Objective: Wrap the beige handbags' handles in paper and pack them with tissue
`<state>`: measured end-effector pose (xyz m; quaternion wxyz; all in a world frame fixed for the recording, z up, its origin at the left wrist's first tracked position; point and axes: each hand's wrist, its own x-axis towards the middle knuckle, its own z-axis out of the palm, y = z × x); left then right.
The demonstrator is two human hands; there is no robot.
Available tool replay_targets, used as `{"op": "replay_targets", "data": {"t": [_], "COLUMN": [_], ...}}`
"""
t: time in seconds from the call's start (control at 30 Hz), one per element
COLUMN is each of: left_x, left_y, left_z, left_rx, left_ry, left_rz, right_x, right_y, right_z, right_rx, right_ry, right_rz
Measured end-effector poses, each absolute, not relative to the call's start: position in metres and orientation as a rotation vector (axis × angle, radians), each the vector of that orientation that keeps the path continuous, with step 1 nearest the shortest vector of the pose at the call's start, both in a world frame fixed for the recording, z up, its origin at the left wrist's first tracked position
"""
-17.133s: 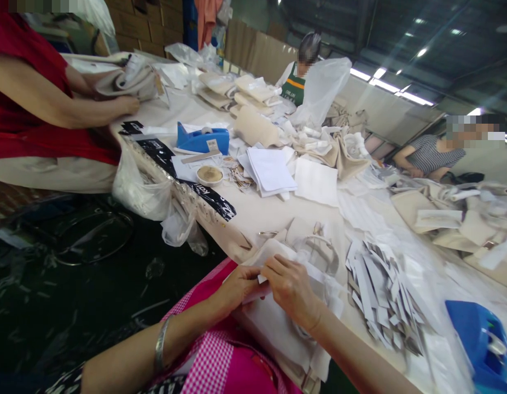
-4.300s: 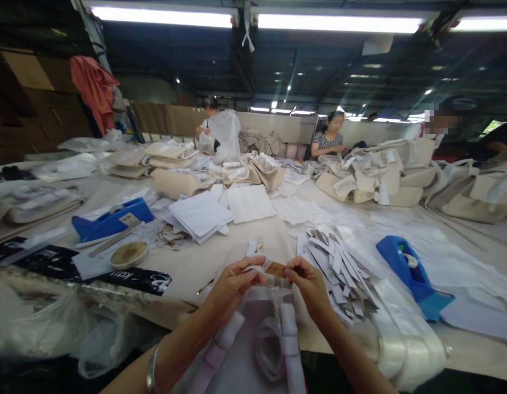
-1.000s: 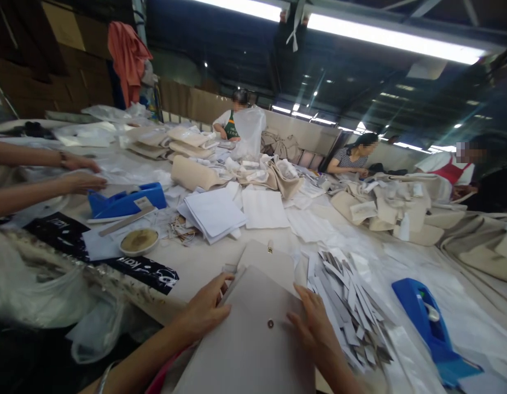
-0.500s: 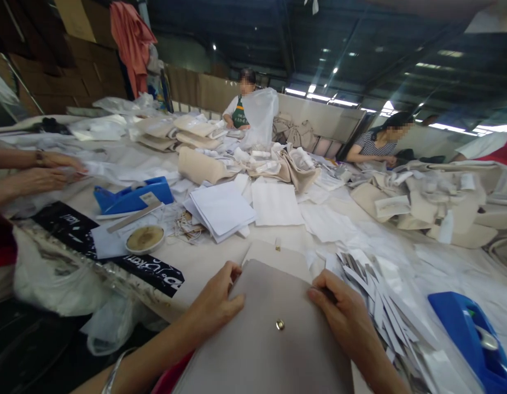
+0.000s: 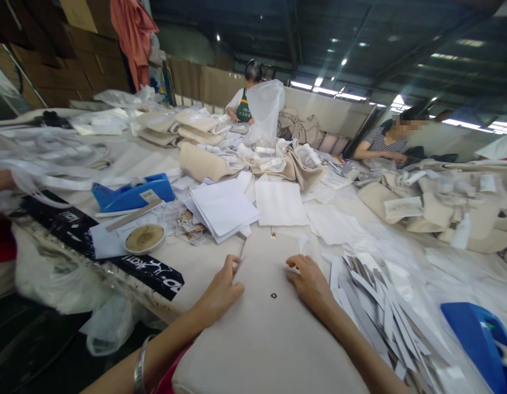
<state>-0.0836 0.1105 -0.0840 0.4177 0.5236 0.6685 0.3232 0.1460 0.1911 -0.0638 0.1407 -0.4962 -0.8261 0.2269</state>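
A beige bag [image 5: 265, 339] takes up the front of the table, its narrower end pointing away from me. A small round metal snap [image 5: 273, 296] sits in its middle, and a gold-coloured fitting [image 5: 273, 235] shows near the far edge. My left hand [image 5: 221, 289] is closed on the left edge of the narrower part, thumb against the surface. Along the opposite edge, my right hand [image 5: 309, 283] is bent around the border with its thumb on top. Both hands' undersides are hidden.
White sheets [image 5: 224, 205] are stacked beyond the bag. Paper strips [image 5: 386, 312] lie to the right, near a blue tape dispenser [image 5: 477, 339]. Another blue dispenser [image 5: 134, 192] and a round dish [image 5: 145, 238] are at left. A co-worker's hand [image 5: 1, 179] is at the left edge.
The bag's upper panel has shifted, showing a tapered far part and a different-looking snap. My right hand has moved left and slightly up. The co-worker's hands at left have drawn back.
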Motion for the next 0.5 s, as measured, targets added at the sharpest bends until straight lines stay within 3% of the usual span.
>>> {"op": "replay_targets", "data": {"t": [0.17, 0.4, 0.5], "left_x": [-0.086, -0.090, -0.080], "left_y": [0.109, 0.118, 0.125], "left_z": [-0.090, -0.085, -0.071], "left_rx": [1.350, 1.776, 1.994], "left_ry": [1.569, 1.770, 1.534], "left_rz": [0.854, 0.683, 0.660], "right_x": [0.121, 0.112, 0.111], "right_y": [0.152, 0.150, 0.154], "right_z": [-0.025, -0.053, -0.061], "right_rx": [-0.941, -0.710, -0.682], "right_ry": [-2.674, -2.820, -2.785], "right_rz": [1.015, 1.195, 1.173]}}
